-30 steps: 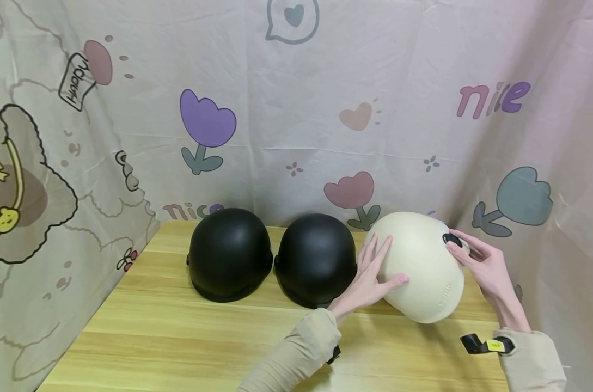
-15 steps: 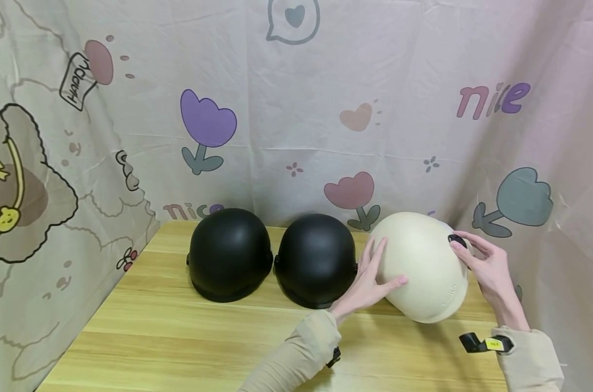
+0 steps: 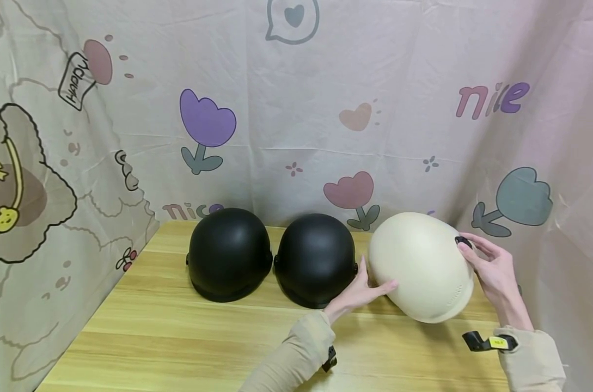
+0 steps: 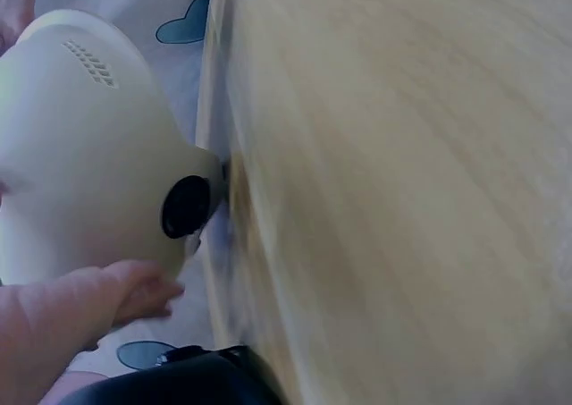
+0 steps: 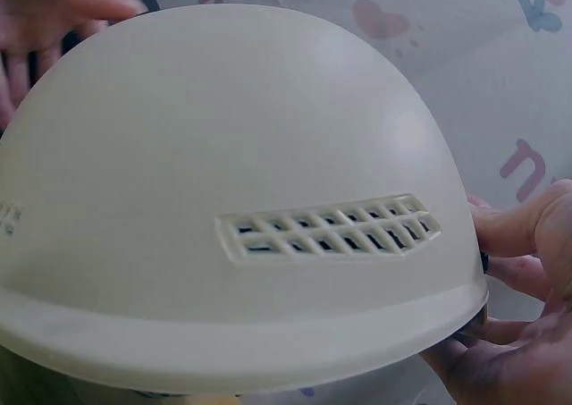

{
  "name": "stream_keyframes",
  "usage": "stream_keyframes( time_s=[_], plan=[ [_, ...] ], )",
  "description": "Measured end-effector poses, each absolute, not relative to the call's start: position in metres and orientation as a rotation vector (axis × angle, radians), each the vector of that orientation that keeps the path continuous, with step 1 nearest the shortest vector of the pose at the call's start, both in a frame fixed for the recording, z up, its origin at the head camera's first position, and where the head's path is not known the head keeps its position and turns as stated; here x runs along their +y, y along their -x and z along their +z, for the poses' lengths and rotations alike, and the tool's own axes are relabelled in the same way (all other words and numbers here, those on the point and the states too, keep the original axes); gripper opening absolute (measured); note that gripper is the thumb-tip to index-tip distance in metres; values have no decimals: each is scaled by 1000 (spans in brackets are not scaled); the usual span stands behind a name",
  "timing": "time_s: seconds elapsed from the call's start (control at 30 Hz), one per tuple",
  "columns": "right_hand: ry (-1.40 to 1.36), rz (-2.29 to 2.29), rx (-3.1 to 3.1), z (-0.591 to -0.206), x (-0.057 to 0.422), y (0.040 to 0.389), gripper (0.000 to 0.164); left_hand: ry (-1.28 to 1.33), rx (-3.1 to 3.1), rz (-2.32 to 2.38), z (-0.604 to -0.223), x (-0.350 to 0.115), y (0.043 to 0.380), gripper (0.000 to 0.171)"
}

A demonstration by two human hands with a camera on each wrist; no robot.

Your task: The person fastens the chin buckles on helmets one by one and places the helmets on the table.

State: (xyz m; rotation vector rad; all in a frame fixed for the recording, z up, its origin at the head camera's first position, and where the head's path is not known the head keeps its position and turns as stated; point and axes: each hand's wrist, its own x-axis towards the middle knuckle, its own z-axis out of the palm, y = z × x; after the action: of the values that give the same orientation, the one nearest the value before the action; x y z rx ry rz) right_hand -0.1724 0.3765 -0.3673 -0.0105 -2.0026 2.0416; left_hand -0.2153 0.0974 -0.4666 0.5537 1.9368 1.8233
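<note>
A cream helmet (image 3: 416, 264) sits tilted at the right of the table in the head view. My right hand (image 3: 494, 269) grips its right edge, thumb by a black round fitting (image 3: 464, 242) and fingers round the rim. Beside the helmet's left side is my left hand (image 3: 355, 291), fingers extended and thumb spread towards the shell. A second black round fitting (image 4: 187, 206) shows low on the helmet in the left wrist view. The right wrist view shows a latticed vent (image 5: 331, 231) above the brim.
Two black helmets stand dome up to the left, a left one (image 3: 230, 256) and a middle one (image 3: 317, 258), close together. My left fingers are right by the middle one. A printed curtain (image 3: 296, 109) hangs behind the wooden table (image 3: 178, 343).
The cream helmet has turned and shifted slightly right, with my right hand moving along with it. My left hand's fingers have slid off the shell towards the middle black helmet.
</note>
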Motion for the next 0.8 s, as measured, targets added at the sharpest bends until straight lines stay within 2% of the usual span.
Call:
stream_keyframes(
  time_s=[0.43, 0.67, 0.8],
  plan=[
    [-2, 2248, -1851, -376, 388, 171, 26, -610, 1678, 1768, -477, 99, 218, 106],
    [16, 2345, -1768, -379, 392, 172, 24, -568, 1673, 1706, -478, 99, 216, 88],
    [34, 2396, -1721, -381, 393, 173, 24, -517, 1645, 1680, -478, 98, 216, 93]
  ],
)
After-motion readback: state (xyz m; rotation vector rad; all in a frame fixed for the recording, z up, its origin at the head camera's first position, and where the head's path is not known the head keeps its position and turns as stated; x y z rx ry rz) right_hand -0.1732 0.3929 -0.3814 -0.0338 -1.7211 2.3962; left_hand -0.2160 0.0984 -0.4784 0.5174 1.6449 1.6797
